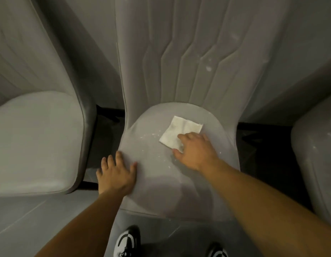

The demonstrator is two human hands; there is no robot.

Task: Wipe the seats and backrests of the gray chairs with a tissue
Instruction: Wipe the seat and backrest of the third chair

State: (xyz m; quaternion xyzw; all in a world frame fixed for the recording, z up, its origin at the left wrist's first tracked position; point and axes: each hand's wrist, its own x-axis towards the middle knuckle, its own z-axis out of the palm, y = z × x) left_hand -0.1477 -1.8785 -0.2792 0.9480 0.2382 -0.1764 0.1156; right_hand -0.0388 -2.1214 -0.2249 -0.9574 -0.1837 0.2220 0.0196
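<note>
A gray chair stands in front of me, its rounded seat (157, 182) dotted with white specks. Its ribbed backrest (188, 52) rises behind and carries white marks on the right side. A folded white tissue (177, 131) lies flat on the right half of the seat. My right hand (195, 150) presses down on the tissue's near corner with fingers spread over it. My left hand (116, 175) rests flat on the seat's left front edge, fingers apart, holding nothing.
A second gray chair (34, 141) stands close on the left, and part of a third (315, 160) shows at the right edge. Narrow dark gaps of floor separate them. My two black-and-white shoes (127, 242) are on the gray floor below the seat.
</note>
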